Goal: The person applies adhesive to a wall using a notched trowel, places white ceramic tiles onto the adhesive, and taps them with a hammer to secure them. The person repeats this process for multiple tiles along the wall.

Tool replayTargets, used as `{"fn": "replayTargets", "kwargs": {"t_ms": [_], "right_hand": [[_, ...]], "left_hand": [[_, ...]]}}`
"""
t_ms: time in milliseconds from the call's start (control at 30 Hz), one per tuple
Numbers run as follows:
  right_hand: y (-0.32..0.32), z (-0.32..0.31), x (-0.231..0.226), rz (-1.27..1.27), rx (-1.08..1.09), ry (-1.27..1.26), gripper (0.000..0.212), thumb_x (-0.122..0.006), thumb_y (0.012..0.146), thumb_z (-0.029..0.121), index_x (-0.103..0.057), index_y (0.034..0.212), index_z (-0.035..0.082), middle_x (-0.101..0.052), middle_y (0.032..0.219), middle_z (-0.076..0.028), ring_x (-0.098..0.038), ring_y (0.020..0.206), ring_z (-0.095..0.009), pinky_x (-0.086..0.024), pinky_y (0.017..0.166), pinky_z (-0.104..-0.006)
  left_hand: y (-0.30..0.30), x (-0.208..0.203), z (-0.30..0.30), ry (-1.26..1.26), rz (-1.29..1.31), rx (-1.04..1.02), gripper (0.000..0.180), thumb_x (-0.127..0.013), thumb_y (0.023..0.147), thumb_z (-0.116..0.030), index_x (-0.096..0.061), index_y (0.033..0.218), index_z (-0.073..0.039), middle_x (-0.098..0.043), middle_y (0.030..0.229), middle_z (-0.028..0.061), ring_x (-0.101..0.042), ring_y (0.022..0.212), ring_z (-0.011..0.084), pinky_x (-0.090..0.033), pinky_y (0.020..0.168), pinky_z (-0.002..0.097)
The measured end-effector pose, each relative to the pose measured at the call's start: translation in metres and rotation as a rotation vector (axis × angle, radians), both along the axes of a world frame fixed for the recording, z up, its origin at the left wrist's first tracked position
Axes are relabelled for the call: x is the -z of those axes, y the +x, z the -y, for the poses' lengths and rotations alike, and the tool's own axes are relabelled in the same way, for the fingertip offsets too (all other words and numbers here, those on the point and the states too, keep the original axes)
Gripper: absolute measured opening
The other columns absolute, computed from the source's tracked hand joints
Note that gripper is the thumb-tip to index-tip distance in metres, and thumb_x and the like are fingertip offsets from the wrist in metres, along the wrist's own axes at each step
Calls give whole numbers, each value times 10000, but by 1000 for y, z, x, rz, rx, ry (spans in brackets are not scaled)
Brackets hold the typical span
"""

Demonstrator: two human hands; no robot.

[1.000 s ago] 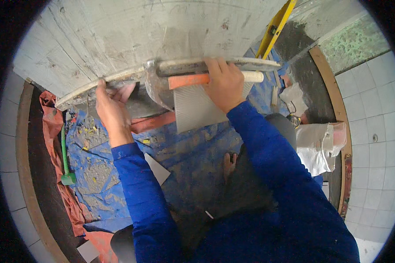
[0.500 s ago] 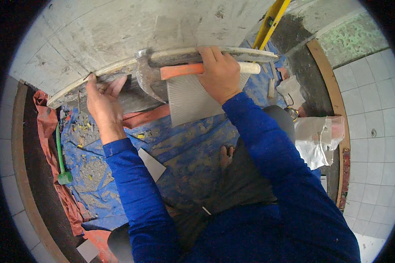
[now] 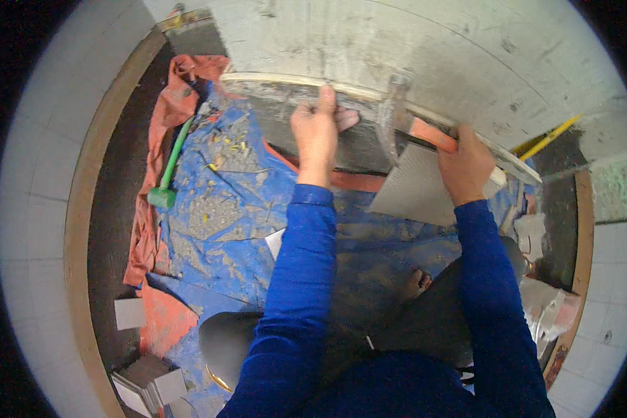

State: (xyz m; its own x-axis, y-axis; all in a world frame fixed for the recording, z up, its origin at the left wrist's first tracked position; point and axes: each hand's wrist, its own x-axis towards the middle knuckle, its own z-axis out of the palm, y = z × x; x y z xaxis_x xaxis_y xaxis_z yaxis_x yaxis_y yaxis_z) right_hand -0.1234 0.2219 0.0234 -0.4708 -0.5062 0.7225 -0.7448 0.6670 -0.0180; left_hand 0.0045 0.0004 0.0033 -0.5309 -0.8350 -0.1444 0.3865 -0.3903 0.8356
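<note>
A long, narrow wooden strip (image 3: 285, 84) with a pale top edge lies along the wall. My left hand (image 3: 315, 136) pinches this strip, thumb over its top edge and fingers against the near side. My right hand (image 3: 465, 167) is closed around a claw hammer's handle, its fingers also touching the strip. The claw hammer (image 3: 391, 115) has a worn metal head resting against the strip, and an orange handle section. Below the handle leans a grey tile (image 3: 414, 187), its ribbed back showing; my right hand covers part of its upper edge.
Blue sheeting (image 3: 237, 209) strewn with debris covers the floor, edged by a reddish sheet (image 3: 146, 237). A green mallet (image 3: 163, 195) lies at left. Stacked tiles (image 3: 146, 386) stand lower left, and a yellow level (image 3: 550, 137) leans at far right.
The view has swung left, so strip, hammer and hands appear farther right. More of the left floor and the stacked tiles now show. Both hands keep their holds.
</note>
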Motion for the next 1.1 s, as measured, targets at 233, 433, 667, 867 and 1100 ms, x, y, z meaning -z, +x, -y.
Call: {"fn": "replayTargets", "kwargs": {"t_ms": [233, 433, 667, 867, 1100], "right_hand": [[-2, 3, 5, -36, 33, -21, 201, -773, 781, 221, -654, 933, 165, -700, 785, -105, -694, 706, -361, -515, 601, -502], [1, 5, 0, -7, 56, 11, 190, -773, 793, 227, -658, 930, 161, -715, 805, -108, -700, 726, -374, -522, 614, -507], [2, 5, 0, 13, 2, -62, 222, -780, 796, 246, -660, 956, 148, -718, 830, -120, -704, 748, -389, -527, 633, -505], [2, 4, -1, 13, 89, 41, 217, -772, 802, 249, -621, 913, 139, -710, 822, -120, -704, 743, -382, -527, 654, -514], [7, 7, -8, 77, 88, 60, 247, -784, 794, 268, -600, 895, 137, -693, 785, -126, -700, 730, -394, -528, 659, -513]], "left_hand": [[2, 9, -3, -93, -3, -71, 537, -747, 1000, -416, -579, 1109, 83, -674, 1025, 179, -738, 820, 275, -651, 688, 373], [33, 88, -3, -353, 483, -338, 599, -813, 928, -449, -617, 1170, 62, -688, 1065, 192, -712, 981, 342, -595, 910, 510], [135, 220, -99, -7, 1797, -20, 1436, -933, 605, -674, -160, 1666, -93, -119, 1712, 316, -169, 1583, 482, -221, 1180, 758], [148, 227, -101, -32, 1788, 22, 1453, -923, 580, -715, -160, 1665, -123, -154, 1671, 362, -202, 1559, 505, -254, 1168, 745], [146, 173, -18, -106, 1753, -641, 1448, -938, 496, -715, -282, 1630, -98, -334, 1549, 360, -442, 1359, 495, -443, 991, 650]]}}
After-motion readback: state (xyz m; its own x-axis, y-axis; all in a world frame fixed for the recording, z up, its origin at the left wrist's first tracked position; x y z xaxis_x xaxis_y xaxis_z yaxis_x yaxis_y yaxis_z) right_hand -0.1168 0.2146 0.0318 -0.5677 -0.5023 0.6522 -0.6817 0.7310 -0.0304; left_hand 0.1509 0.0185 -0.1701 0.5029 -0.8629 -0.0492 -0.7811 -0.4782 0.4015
